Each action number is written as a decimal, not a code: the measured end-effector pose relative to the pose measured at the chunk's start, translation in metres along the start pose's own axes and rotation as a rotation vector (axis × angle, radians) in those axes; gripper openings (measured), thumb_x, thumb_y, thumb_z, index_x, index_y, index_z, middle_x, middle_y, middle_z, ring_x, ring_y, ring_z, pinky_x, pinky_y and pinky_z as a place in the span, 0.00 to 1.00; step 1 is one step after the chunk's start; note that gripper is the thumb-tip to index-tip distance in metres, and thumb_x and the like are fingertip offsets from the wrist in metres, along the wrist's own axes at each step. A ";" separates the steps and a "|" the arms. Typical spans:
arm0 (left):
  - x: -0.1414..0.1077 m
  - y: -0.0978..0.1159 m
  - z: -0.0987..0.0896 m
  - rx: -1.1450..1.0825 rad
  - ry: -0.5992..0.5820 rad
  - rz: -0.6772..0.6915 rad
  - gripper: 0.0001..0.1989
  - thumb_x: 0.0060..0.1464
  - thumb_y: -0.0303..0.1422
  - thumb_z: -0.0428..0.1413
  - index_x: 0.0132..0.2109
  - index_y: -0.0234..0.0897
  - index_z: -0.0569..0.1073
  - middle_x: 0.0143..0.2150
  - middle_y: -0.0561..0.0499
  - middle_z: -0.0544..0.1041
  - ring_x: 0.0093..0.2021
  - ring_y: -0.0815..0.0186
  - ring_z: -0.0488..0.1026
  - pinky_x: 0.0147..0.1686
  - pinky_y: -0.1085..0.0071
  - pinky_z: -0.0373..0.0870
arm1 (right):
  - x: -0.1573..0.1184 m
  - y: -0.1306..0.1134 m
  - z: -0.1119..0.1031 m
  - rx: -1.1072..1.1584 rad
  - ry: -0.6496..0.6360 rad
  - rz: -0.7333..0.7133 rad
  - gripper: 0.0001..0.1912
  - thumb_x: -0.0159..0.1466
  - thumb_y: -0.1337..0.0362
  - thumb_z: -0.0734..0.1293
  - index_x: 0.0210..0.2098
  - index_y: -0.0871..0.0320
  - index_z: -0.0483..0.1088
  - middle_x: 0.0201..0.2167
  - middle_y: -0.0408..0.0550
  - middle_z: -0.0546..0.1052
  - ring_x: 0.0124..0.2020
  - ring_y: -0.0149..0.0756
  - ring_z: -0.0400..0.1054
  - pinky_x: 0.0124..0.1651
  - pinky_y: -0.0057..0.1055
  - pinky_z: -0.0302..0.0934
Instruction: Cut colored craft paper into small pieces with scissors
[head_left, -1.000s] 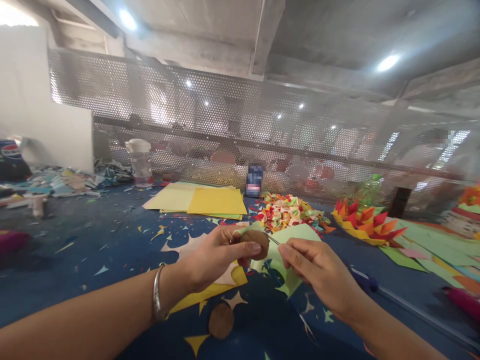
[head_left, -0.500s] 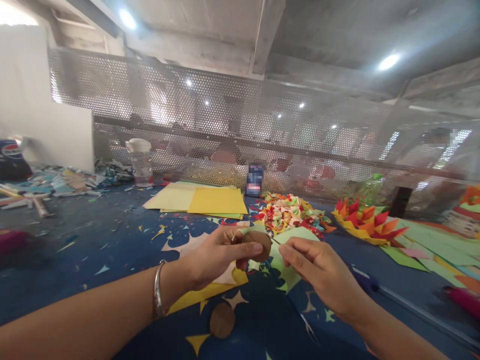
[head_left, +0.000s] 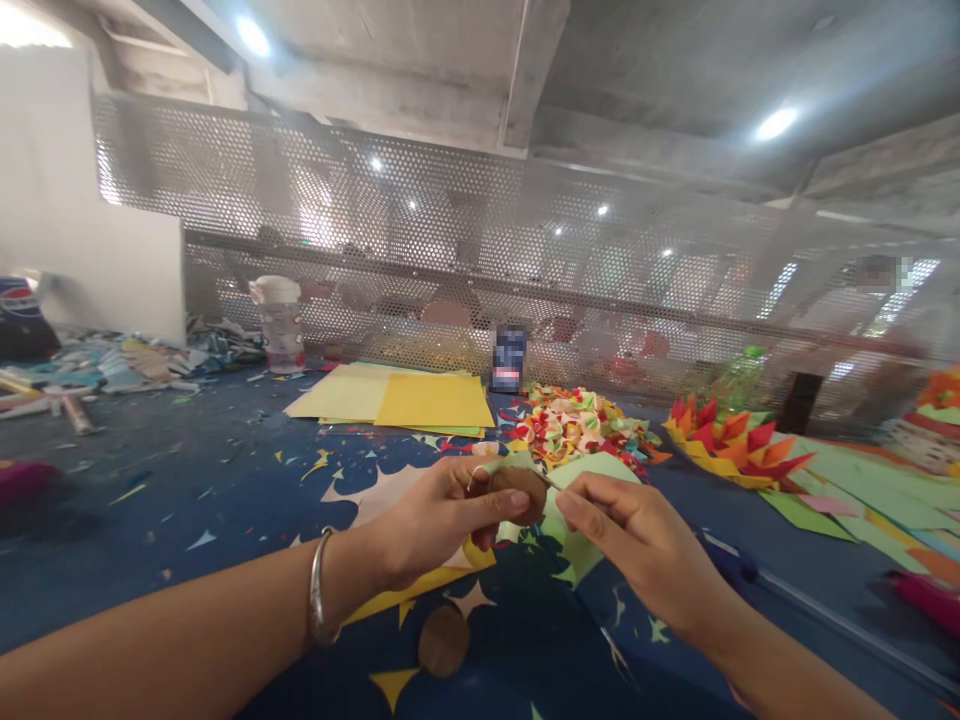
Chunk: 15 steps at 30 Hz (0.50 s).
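Note:
A brown disc (head_left: 525, 493) is pinched between the thumb and fingers of my left hand (head_left: 442, 510), with a piece of pale green paper (head_left: 504, 464) against its back. My right hand (head_left: 611, 515) is closed in a pinch on a thin dark tool (head_left: 550, 482), whose end meets the disc's right edge. What the tool is cannot be made out. Below my left hand, another brown disc (head_left: 444, 641) lies on the dark blue table (head_left: 300, 680). Light green paper (head_left: 592, 545) lies behind and under my right hand. Pale and yellow cut paper (head_left: 442, 580) lies under my left hand.
Yellow sheets (head_left: 435, 400), a phone (head_left: 510, 358) and a heap of small folded papers (head_left: 574, 425) stand behind my hands. A cup (head_left: 279, 325) is at the back left. An orange and yellow paper flower (head_left: 735, 445) sits at the right, beyond a glue gun (head_left: 724, 560).
The brown disc in my left hand has turned and tilted slightly, with its right edge a little farther right. My right hand has barely moved.

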<state>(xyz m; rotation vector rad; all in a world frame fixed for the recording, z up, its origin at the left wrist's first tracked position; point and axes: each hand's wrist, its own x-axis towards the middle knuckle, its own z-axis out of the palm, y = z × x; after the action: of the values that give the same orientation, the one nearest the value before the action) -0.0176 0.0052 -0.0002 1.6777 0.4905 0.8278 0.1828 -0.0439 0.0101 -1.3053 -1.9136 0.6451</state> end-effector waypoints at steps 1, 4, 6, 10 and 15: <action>0.000 0.000 0.000 0.008 0.000 0.001 0.11 0.55 0.38 0.54 0.35 0.34 0.75 0.31 0.49 0.70 0.28 0.68 0.63 0.26 0.72 0.60 | 0.000 0.000 0.000 0.004 -0.003 0.005 0.19 0.66 0.49 0.59 0.25 0.55 0.62 0.20 0.38 0.54 0.22 0.29 0.48 0.22 0.28 0.46; 0.000 0.000 -0.001 0.027 0.007 0.000 0.11 0.55 0.38 0.54 0.35 0.33 0.75 0.31 0.49 0.69 0.28 0.69 0.62 0.26 0.72 0.60 | -0.001 0.000 -0.001 0.008 -0.005 0.005 0.19 0.65 0.49 0.59 0.25 0.55 0.62 0.20 0.38 0.55 0.22 0.29 0.49 0.22 0.28 0.46; 0.000 -0.001 -0.001 0.027 0.001 0.010 0.11 0.56 0.37 0.54 0.35 0.34 0.75 0.31 0.49 0.69 0.28 0.69 0.62 0.26 0.72 0.59 | -0.001 0.000 -0.001 0.006 -0.005 0.001 0.19 0.65 0.49 0.59 0.25 0.55 0.62 0.20 0.39 0.55 0.22 0.29 0.49 0.22 0.28 0.46; -0.001 -0.004 -0.001 0.031 -0.018 0.018 0.11 0.56 0.38 0.54 0.38 0.34 0.75 0.32 0.49 0.70 0.28 0.70 0.62 0.25 0.73 0.60 | -0.001 0.000 0.000 -0.001 -0.010 -0.015 0.19 0.66 0.50 0.59 0.24 0.55 0.60 0.20 0.39 0.54 0.23 0.29 0.48 0.23 0.29 0.46; -0.002 -0.006 -0.003 0.061 -0.022 0.007 0.13 0.57 0.39 0.54 0.39 0.33 0.75 0.33 0.49 0.70 0.26 0.71 0.61 0.24 0.74 0.61 | -0.001 0.001 0.001 -0.033 -0.009 -0.030 0.20 0.67 0.51 0.58 0.23 0.56 0.59 0.21 0.38 0.54 0.23 0.29 0.48 0.24 0.29 0.46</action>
<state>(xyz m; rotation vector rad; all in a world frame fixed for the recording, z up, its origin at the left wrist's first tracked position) -0.0204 0.0072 -0.0063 1.7434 0.4996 0.8056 0.1832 -0.0449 0.0086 -1.2936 -1.9553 0.6071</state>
